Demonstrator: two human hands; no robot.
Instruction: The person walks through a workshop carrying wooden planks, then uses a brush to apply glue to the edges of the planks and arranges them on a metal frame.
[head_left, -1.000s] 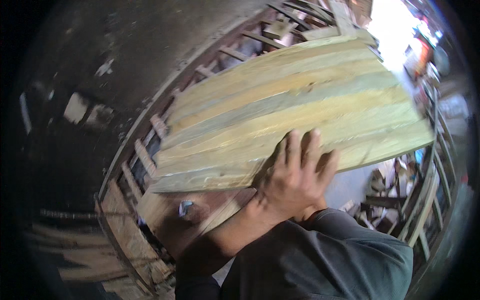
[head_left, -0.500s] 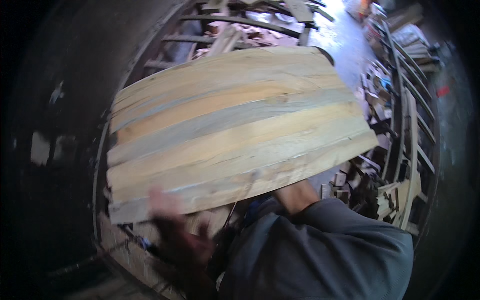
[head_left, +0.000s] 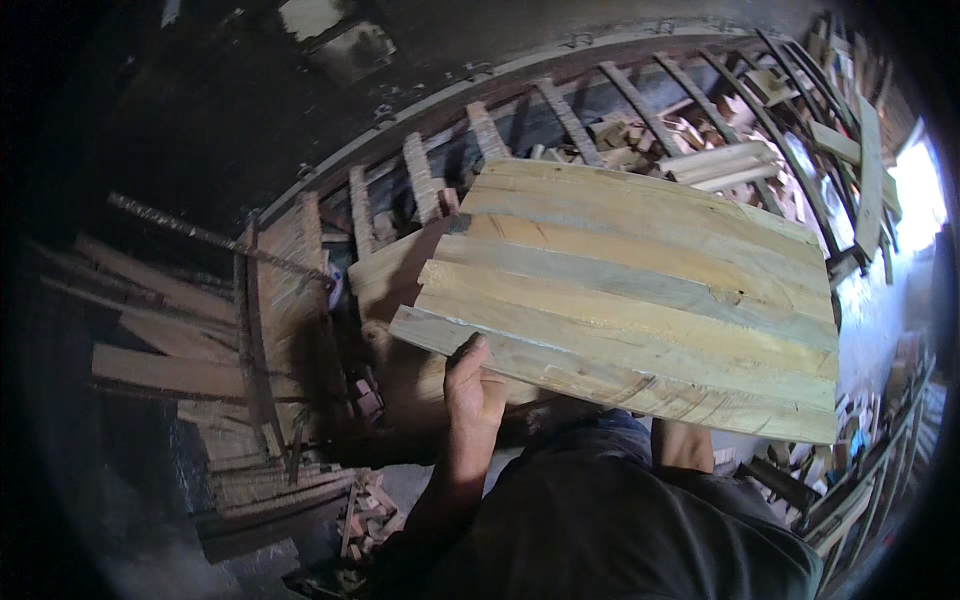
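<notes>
A wide wooden panel (head_left: 640, 285) of several edge-joined boards, pale yellow and grey, is held up in front of me. The board ends form a stepped left edge. My left hand (head_left: 470, 385) grips its near left corner, thumb over the top face and fingers underneath. Near the right end of the close edge, my right hand (head_left: 683, 447) reaches under the panel. Only its wrist shows; the fingers are hidden. Below the panel's left end lies another pale wooden panel (head_left: 385, 270), partly covered and in shadow.
A rack with wooden slats (head_left: 420, 180) runs behind the panel along a dark wall (head_left: 200, 100). Offcuts (head_left: 690, 135) lie beyond its slats. Long planks (head_left: 170, 370) are stacked at left. Another slatted frame (head_left: 880, 480) with scraps stands at lower right.
My left hand, blurred over the near left corner before, now grips it. The view has swung left, showing the stacked planks and the second panel. The held panel now sits further right in view.
</notes>
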